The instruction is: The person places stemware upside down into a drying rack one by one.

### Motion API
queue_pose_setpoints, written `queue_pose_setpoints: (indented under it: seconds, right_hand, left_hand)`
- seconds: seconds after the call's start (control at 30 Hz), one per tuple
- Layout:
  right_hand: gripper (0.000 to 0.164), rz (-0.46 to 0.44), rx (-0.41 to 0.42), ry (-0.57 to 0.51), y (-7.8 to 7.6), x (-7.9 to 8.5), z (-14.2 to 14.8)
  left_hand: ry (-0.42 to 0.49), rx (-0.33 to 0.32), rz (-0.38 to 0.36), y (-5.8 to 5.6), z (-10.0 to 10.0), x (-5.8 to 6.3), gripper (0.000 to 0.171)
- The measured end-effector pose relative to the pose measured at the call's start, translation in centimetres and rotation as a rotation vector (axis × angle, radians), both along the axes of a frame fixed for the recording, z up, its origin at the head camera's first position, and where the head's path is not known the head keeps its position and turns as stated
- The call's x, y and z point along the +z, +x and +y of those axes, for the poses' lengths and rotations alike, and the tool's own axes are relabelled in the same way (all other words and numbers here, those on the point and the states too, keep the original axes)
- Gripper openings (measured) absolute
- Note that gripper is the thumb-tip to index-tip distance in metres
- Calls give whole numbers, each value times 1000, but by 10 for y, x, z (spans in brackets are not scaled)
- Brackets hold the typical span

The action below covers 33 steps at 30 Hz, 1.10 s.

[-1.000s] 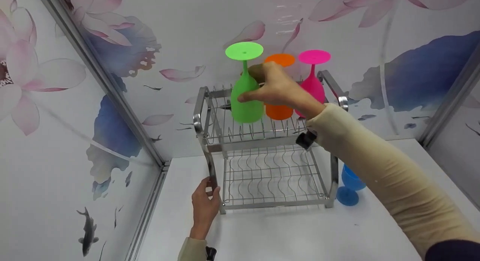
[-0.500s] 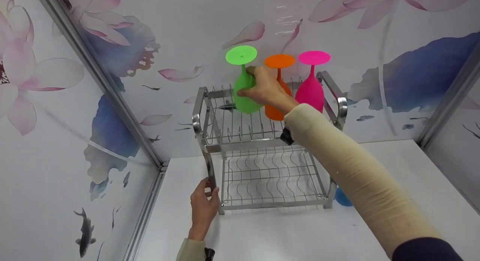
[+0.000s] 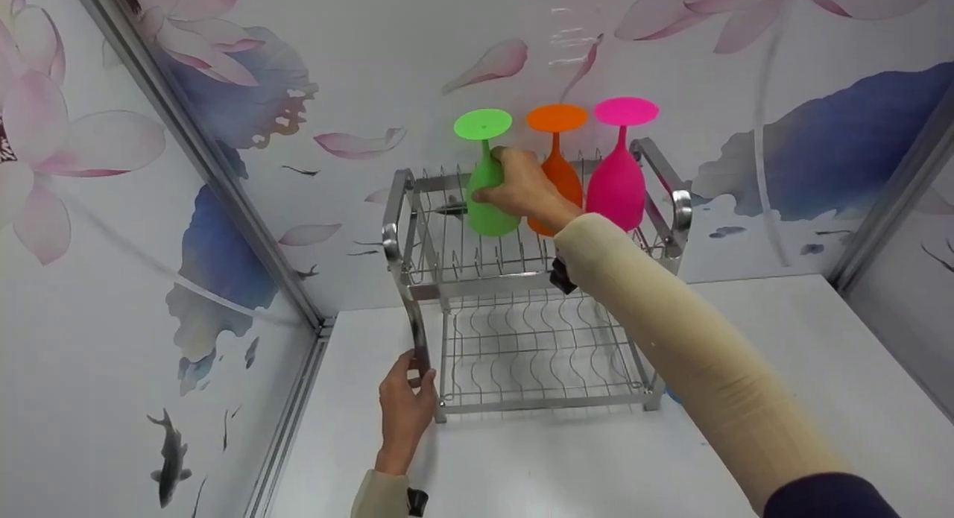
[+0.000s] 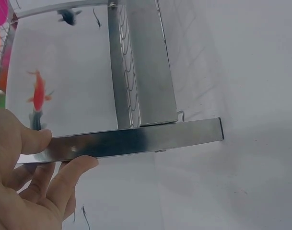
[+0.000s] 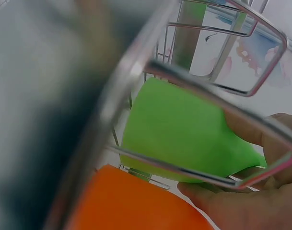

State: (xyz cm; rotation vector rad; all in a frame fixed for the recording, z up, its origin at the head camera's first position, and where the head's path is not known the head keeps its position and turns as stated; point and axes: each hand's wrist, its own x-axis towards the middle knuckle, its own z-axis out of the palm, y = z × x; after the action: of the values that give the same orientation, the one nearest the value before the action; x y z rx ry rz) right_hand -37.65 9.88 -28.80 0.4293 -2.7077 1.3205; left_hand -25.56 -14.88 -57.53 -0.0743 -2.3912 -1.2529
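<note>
Green cup (image 3: 492,221): inverted at the upper tier of the rack (image 3: 484,283), foot at twelve o'clock. My right hand (image 3: 525,186) grips it, thumb and fingers curled round the bowl near the stem, covering its three o'clock flank. Whether its rim touches the wires, I cannot make out.

Orange cup (image 3: 563,177): at three o'clock from the green, inverted, bowl partly hidden by my hand; the right wrist view cuts it off at the bottom edge. Pink cup (image 3: 616,186): farther out at three o'clock, inverted.

My sleeve (image 3: 671,332) runs off between four and five o'clock and hides the right end of the rack's front bar. Past it, only a sliver of a blue thing (image 3: 674,396) shows, too little to identify.

My left hand (image 3: 406,410), at seven o'clock, pinches the rack's left upright (image 4: 174,136) between thumb and fingers; parts of those fingers are hidden behind the metal. The dark blur filling the left of the right wrist view is unidentifiable.
</note>
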Motion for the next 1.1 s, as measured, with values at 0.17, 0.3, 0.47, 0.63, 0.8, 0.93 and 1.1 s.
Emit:
queue_pose_setpoints:
  seconds: [0.17, 0.3, 0.47, 0.63, 0.8, 0.93, 1.1]
  right_hand:
    - [49, -21, -9, 8, 1, -1, -1]
    - [49, -28, -19, 23, 2, 1, -1]
    - [52, -33, -20, 39, 5, 2, -2]
    - [55, -2, -15, 82, 12, 7, 2]
    - [65, 51, 0, 135, 36, 16, 14]
    - [74, 79, 22, 153, 64, 26, 29]
    - [74, 114, 45, 109, 97, 34, 53]
  left_hand:
    - [-4, 2, -27, 0, 0, 1, 38]
    - [-3, -2, -17, -1, -1, 2, 37]
    - [9, -12, -11, -1, -2, 1, 36]
    - [4, -9, -18, 0, 0, 0, 36]
    - [8, -10, -31, 0, 2, -1, 36]
    - [8, -9, -42, 1, 1, 0, 36]
    - [-3, 1, -45, 0, 1, 2, 39]
